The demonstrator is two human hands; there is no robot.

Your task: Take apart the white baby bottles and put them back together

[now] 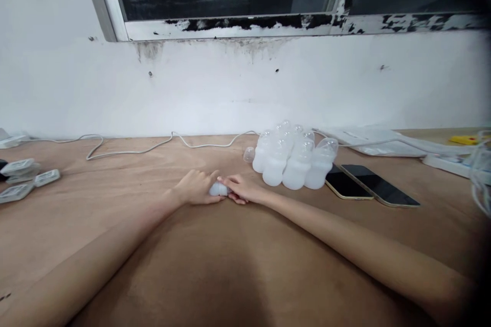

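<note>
A whitish baby bottle (218,189) lies on its side at the middle of the table, mostly covered by my hands. My left hand (197,187) is wrapped round its left end. At its right end, the fingers of my right hand (243,189) are closed on it; what they cover there is hidden. To the right of my hands stands a tight group of several frosted baby bottles (274,164), upright and topped with clear domed caps. One loose clear cap (249,154) rests beside the group's left side.
Two dark-screened phones (379,185) lie right of the bottles. Behind them are a plastic bag (368,142) and a white power strip (447,164) with tangled cables. A thin white cable (130,153) runs along the wall. Several small white packs (19,179) sit at far left.
</note>
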